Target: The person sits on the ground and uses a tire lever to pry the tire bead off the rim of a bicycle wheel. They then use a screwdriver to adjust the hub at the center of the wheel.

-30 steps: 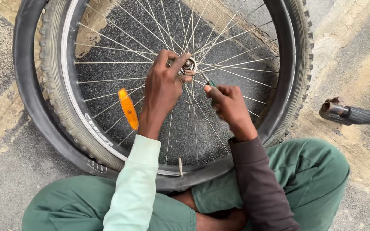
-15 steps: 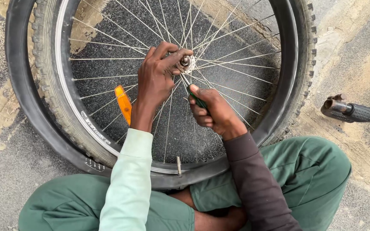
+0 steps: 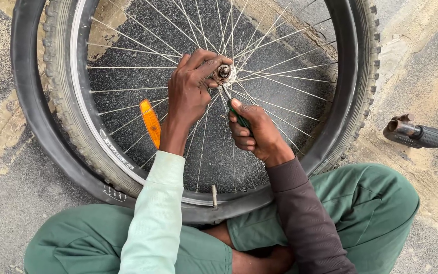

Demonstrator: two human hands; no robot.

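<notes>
A bicycle wheel [image 3: 77, 101] with a knobby tyre and thin metal spokes lies flat on the ground in front of my crossed legs. My left hand [image 3: 191, 94] rests over the spokes, its fingers pinching the metal hub [image 3: 224, 72] at the wheel's centre. My right hand [image 3: 257, 133] grips a green-handled tool [image 3: 239, 116] whose metal shaft points up to the hub. An orange reflector [image 3: 151, 123] is clipped to the spokes just left of my left wrist.
A black inner tube [image 3: 31, 116] loops around the outside of the tyre, and its valve stem [image 3: 214, 195] sticks up near my lap. A black handlebar grip [image 3: 419, 134] lies on the rough concrete at the right.
My right hand has closed in toward the hub and brought the green-handled tool's tip up to it. My left hand has stayed on the hub.
</notes>
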